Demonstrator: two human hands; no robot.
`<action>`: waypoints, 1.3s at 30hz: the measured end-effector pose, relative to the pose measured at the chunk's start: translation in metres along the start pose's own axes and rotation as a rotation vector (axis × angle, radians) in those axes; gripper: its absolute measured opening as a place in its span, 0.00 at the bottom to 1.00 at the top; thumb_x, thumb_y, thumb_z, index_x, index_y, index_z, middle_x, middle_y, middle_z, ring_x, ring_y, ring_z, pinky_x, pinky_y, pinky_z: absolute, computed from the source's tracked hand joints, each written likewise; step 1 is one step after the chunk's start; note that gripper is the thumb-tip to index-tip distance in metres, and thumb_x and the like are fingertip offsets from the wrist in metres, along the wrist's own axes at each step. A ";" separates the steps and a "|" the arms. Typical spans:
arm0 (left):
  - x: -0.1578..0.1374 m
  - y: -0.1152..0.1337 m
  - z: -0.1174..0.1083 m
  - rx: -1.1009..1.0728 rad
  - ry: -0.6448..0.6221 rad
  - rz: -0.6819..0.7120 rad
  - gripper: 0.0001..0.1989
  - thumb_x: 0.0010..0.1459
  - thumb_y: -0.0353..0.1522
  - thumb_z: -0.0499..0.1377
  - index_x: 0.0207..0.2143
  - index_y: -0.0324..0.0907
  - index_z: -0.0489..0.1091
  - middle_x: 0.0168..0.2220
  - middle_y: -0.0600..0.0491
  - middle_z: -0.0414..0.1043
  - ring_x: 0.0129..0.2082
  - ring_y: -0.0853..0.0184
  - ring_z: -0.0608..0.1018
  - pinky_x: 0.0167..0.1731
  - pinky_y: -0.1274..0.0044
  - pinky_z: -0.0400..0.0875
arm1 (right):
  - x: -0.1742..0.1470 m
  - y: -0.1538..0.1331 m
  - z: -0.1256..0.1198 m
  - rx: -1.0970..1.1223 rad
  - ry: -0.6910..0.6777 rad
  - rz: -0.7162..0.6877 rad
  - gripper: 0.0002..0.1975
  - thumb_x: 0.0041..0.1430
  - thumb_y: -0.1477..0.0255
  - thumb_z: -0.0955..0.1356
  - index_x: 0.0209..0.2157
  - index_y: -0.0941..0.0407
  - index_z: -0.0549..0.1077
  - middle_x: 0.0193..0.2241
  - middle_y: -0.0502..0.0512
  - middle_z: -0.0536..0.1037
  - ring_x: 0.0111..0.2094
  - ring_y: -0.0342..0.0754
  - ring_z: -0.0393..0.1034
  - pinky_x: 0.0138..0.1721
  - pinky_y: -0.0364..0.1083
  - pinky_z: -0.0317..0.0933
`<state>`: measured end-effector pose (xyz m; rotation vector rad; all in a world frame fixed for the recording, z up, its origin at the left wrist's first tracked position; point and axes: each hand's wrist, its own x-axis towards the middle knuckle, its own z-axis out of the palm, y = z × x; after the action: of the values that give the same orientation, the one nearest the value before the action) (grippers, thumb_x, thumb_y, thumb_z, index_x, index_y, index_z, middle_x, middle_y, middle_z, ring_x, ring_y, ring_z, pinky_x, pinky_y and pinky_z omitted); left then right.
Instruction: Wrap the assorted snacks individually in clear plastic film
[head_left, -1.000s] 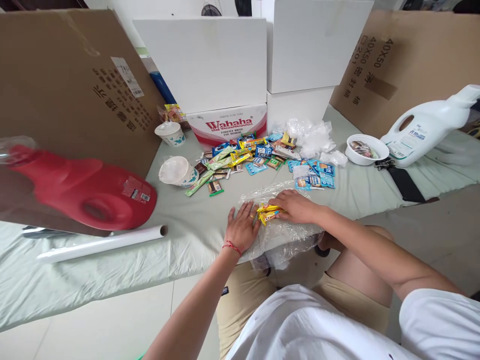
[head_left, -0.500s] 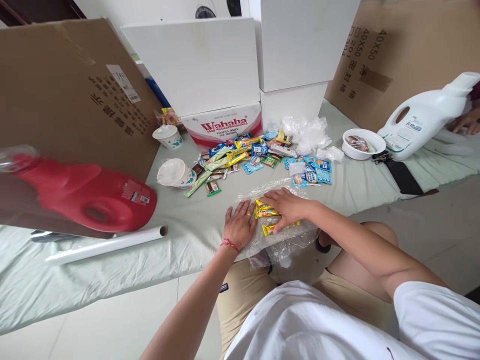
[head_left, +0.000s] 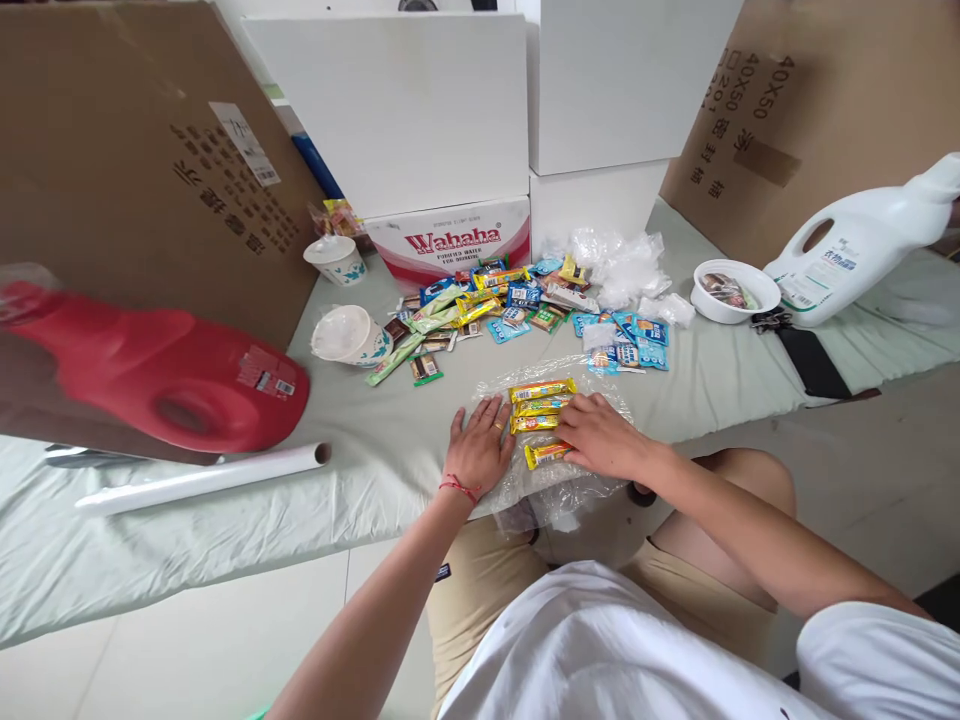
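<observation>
Several yellow-wrapped snack bars [head_left: 541, 390] lie side by side on a clear plastic sheet or bag [head_left: 495, 375] near the table's front edge. The lowest bar [head_left: 546, 455] sits a little apart from the others. My left hand [head_left: 478, 445] rests flat to the left of them, fingers stretched out, pressing on the cloth and the plastic's edge. With its fingers bent together, my right hand [head_left: 600, 437] grips at the right ends of the middle bars, its thumb by the lowest one. The exact grip is partly hidden under the fingers.
Behind lies a pile of mixed wrapped snacks [head_left: 465, 310], with blue packets [head_left: 626, 340] and crumpled clear plastic [head_left: 622, 265]. Paper cups [head_left: 351, 335] and a red jug [head_left: 172, 375] stand left, beside a white roll [head_left: 210, 480]. A white bowl [head_left: 739, 300] and white jug [head_left: 847, 245] stand right.
My right hand has drawn back to the right and its fingers have bent in, uncovering the row of yellow bars. My left hand stays flat in place. The view has shifted slightly.
</observation>
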<state>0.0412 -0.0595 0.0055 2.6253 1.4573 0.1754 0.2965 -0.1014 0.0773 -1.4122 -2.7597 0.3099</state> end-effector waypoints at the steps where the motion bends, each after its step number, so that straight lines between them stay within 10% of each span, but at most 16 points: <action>1: 0.000 0.000 0.000 0.000 0.000 -0.001 0.29 0.72 0.39 0.46 0.73 0.48 0.60 0.75 0.48 0.56 0.75 0.54 0.60 0.72 0.51 0.50 | -0.005 -0.004 0.003 -0.030 -0.019 0.012 0.15 0.66 0.62 0.72 0.50 0.56 0.80 0.49 0.66 0.78 0.55 0.64 0.63 0.52 0.58 0.57; 12: 0.000 0.000 0.000 -0.017 0.020 -0.001 0.28 0.72 0.39 0.49 0.71 0.48 0.62 0.74 0.47 0.58 0.74 0.53 0.62 0.72 0.50 0.52 | 0.021 0.006 -0.022 0.075 0.133 0.177 0.17 0.68 0.64 0.70 0.52 0.58 0.79 0.48 0.64 0.78 0.52 0.61 0.63 0.54 0.57 0.59; 19: -0.001 0.000 0.000 -0.043 0.042 0.012 0.26 0.72 0.39 0.48 0.68 0.45 0.67 0.73 0.46 0.60 0.74 0.52 0.63 0.71 0.47 0.54 | 0.072 -0.008 0.013 0.026 0.011 0.145 0.43 0.62 0.56 0.74 0.71 0.59 0.61 0.71 0.73 0.60 0.74 0.69 0.45 0.70 0.70 0.41; 39: -0.001 0.000 -0.001 -0.085 0.065 -0.028 0.29 0.72 0.41 0.48 0.71 0.41 0.61 0.73 0.45 0.59 0.73 0.54 0.64 0.72 0.53 0.53 | 0.045 0.035 0.030 0.115 0.075 -0.135 0.34 0.69 0.60 0.70 0.70 0.57 0.64 0.67 0.70 0.69 0.72 0.62 0.55 0.71 0.71 0.40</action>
<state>0.0400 -0.0605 0.0059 2.5526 1.4716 0.3154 0.2947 -0.0498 0.0383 -1.1809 -2.7116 0.3949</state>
